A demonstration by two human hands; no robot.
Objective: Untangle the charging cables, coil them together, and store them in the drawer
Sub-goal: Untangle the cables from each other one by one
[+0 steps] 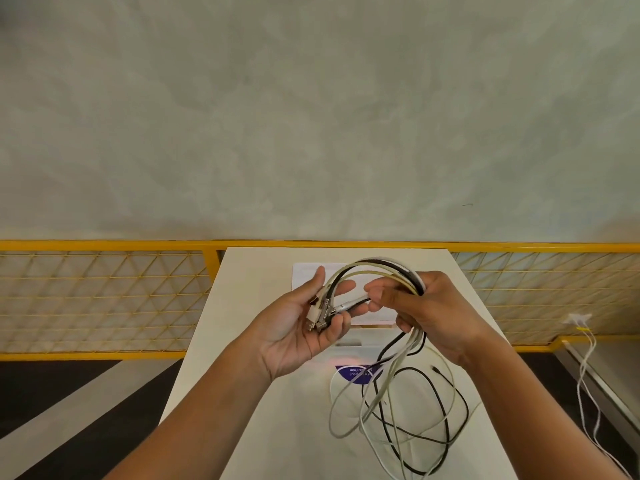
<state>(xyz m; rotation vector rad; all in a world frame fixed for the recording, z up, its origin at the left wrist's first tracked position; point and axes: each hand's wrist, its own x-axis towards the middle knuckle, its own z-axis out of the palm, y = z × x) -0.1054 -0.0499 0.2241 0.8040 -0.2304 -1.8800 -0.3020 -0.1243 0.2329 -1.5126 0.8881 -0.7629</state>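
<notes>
At the left, our left hand point(298, 323) lies palm up, its fingers curled round the plugs point(320, 311) of the cables point(391, 264), all gathered side by side. From there the cables arch over to our right hand point(433, 306), which grips the bundle in a closed fist. The two hands are near each other, just above the desk point(249, 271). Below the right hand the rest hangs down and lies on the desk in loose, crossed loops, black among white. We judge the cables light, limp and a little springy, so coils will likely spring open unless pinched. The hard plugs give the surest hold, and the free runs should slide through our fingers. We see no drawer. Far right, another white cord point(588, 348) lies well apart
</notes>
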